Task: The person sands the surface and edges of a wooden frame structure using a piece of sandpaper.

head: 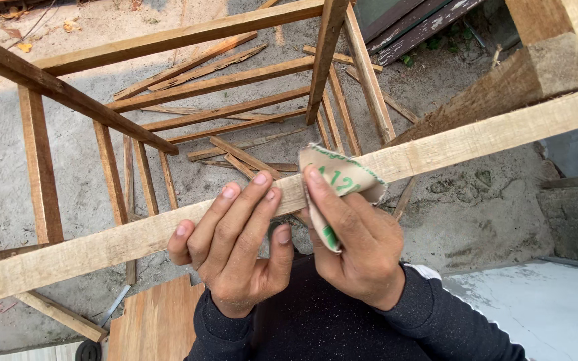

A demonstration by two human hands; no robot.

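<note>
A long pale wooden rail [476, 137] runs across the view from lower left to upper right, as the near top bar of a wooden frame. My left hand [235, 241] grips this rail from below, fingers laid over its top face. My right hand [356, 241] holds a folded sheet of sandpaper [339, 177], beige with green print, wrapped over the rail just right of my left hand. The two hands are almost touching.
Darker frame bars [68, 93] and an upright post [322, 60] stand beyond the rail. Several loose wooden strips [235, 124] lie on the concrete ground below. A wooden board [155, 324] lies near my left sleeve. A light slab [543, 307] is at lower right.
</note>
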